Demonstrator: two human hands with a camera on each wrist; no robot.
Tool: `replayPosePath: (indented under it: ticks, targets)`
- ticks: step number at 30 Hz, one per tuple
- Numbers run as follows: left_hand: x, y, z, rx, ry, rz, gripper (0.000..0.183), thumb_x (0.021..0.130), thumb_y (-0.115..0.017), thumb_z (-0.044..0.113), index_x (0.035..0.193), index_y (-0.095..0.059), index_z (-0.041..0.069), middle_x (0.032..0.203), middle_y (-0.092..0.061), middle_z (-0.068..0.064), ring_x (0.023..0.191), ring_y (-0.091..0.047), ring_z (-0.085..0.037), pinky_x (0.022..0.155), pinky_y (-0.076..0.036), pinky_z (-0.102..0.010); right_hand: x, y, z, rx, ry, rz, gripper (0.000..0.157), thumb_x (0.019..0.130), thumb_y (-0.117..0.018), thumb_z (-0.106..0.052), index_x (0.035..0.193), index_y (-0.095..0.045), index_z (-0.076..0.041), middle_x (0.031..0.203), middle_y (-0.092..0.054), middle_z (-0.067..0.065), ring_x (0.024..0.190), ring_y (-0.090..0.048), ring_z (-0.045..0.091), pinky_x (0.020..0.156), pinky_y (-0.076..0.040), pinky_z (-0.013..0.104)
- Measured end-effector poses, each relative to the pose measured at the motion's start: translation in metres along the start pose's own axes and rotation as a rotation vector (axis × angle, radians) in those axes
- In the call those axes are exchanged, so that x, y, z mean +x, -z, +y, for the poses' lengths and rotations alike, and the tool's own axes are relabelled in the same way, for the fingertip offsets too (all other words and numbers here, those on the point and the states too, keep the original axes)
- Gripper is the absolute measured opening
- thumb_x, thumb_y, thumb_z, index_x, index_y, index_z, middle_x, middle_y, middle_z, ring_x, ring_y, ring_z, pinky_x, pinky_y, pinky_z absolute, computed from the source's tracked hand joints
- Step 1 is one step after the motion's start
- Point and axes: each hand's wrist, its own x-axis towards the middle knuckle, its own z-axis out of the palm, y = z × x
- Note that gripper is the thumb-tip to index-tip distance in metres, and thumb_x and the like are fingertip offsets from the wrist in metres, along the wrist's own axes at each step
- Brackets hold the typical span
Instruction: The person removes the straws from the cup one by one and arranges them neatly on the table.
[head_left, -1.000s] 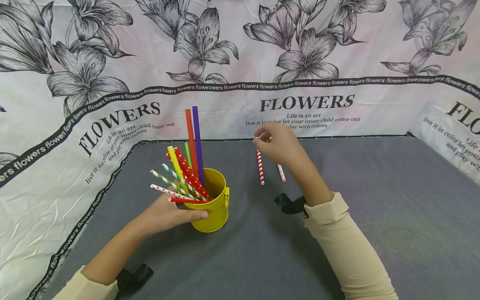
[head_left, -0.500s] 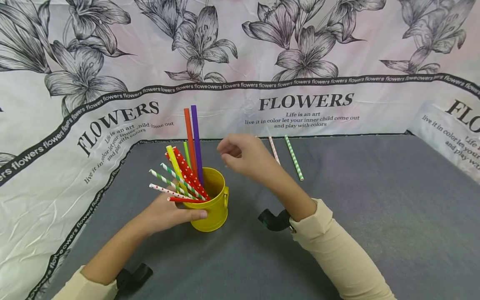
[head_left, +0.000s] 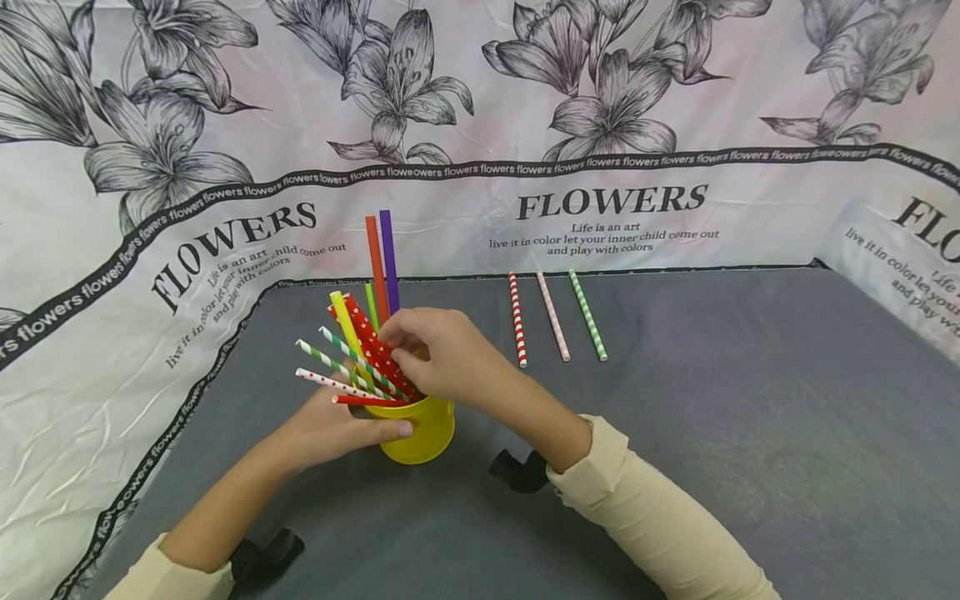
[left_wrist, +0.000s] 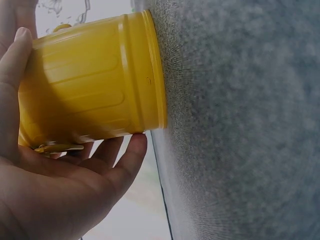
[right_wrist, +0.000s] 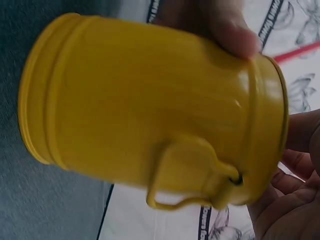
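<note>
From the head: the left hand (head_left: 341,429) grips the bucket (head_left: 426,435), straws (head_left: 342,312) leaning in it; three straws (head_left: 554,321) lie in a row on the table (head_left: 712,442). The right hand (head_left: 453,358) is over the bucket, fingers curled by the purple straw (head_left: 389,258); I cannot tell if they pinch anything. The step looks like choosing a straw, and the next move calls for a clean pinch on one. Left wrist: fingers and thumb clamp the bucket. Right wrist: bent fingers at the bucket's mouth, tips hidden
</note>
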Motion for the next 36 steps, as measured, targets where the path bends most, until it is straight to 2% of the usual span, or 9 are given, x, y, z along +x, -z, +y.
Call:
replayPosePath:
  ticks: [5, 9, 16, 22, 24, 30, 36]
  targets:
    - [0.0, 0.0, 0.0, 0.007, -0.003, -0.019, 0.059, 0.085, -0.083, 0.019, 0.134, -0.052, 0.009, 0.126, -0.064, -0.004, 0.11, -0.064, -0.02, 0.094, -0.052, -0.033, 0.0, -0.01, -0.002, -0.013, 0.045, -0.017, 0.016, 0.093, -0.067, 0.001, 0.108, -0.069, -0.001, 0.1, -0.071, 0.007, 0.087, -0.066, 0.014, 0.077, -0.053, 0.018]
    - [0.0, 0.001, 0.0, 0.05, 0.025, -0.014, 0.054, 0.085, -0.083, 0.024, 0.13, -0.057, 0.009, 0.121, -0.067, -0.001, 0.106, -0.065, -0.018, 0.091, -0.053, -0.033, -0.001, -0.014, -0.005, -0.025, 0.062, -0.029, 0.017, 0.093, -0.068, -0.001, 0.109, -0.068, -0.003, 0.096, -0.07, 0.004, 0.082, -0.063, 0.011, 0.074, -0.052, 0.016]
    - [0.0, 0.001, 0.0, 0.098, 0.024, -0.004, 0.047, 0.084, -0.083, 0.028, 0.122, -0.059, 0.012, 0.112, -0.069, 0.001, 0.099, -0.064, -0.021, 0.085, -0.055, -0.035, -0.003, -0.017, -0.009, -0.092, 0.079, -0.051, 0.012, 0.094, -0.071, -0.014, 0.105, -0.071, -0.009, 0.093, -0.059, 0.0, 0.077, -0.056, 0.014, 0.065, -0.046, 0.018]
    - [-0.001, 0.001, 0.0, 0.115, 0.085, 0.012, 0.05, 0.084, -0.083, 0.032, 0.122, -0.059, 0.01, 0.113, -0.069, 0.001, 0.1, -0.065, -0.018, 0.085, -0.055, -0.037, -0.004, -0.017, -0.011, -0.061, 0.053, -0.065, 0.017, 0.095, -0.071, -0.016, 0.111, -0.073, -0.011, 0.097, -0.057, 0.001, 0.081, -0.056, 0.016, 0.066, -0.046, 0.019]
    - [-0.001, 0.0, 0.0, 0.108, 0.077, 0.013, 0.05, 0.084, -0.083, 0.029, 0.123, -0.059, 0.01, 0.113, -0.069, 0.0, 0.1, -0.065, -0.019, 0.086, -0.055, -0.036, -0.004, -0.016, -0.011, -0.052, 0.059, -0.076, 0.019, 0.094, -0.071, -0.015, 0.113, -0.073, -0.011, 0.095, -0.057, -0.001, 0.081, -0.054, 0.013, 0.066, -0.047, 0.02]
    - [0.001, 0.0, 0.001, 0.122, -0.007, -0.001, 0.045, 0.083, -0.084, 0.02, 0.121, -0.061, 0.008, 0.111, -0.07, 0.0, 0.096, -0.066, -0.02, 0.085, -0.056, -0.033, -0.003, -0.013, -0.01, -0.005, 0.098, -0.137, 0.02, 0.095, -0.069, -0.008, 0.115, -0.07, -0.008, 0.09, -0.06, -0.003, 0.081, -0.052, 0.009, 0.07, -0.048, 0.022]
    - [0.001, 0.0, 0.001, 0.139, 0.039, -0.02, 0.049, 0.085, -0.083, 0.028, 0.123, -0.059, 0.009, 0.113, -0.069, 0.001, 0.097, -0.065, -0.018, 0.085, -0.056, -0.032, -0.003, -0.008, -0.01, 0.063, 0.068, -0.208, 0.012, 0.096, -0.067, -0.006, 0.108, -0.067, -0.007, 0.095, -0.067, 0.0, 0.083, -0.059, 0.009, 0.079, -0.05, 0.017]
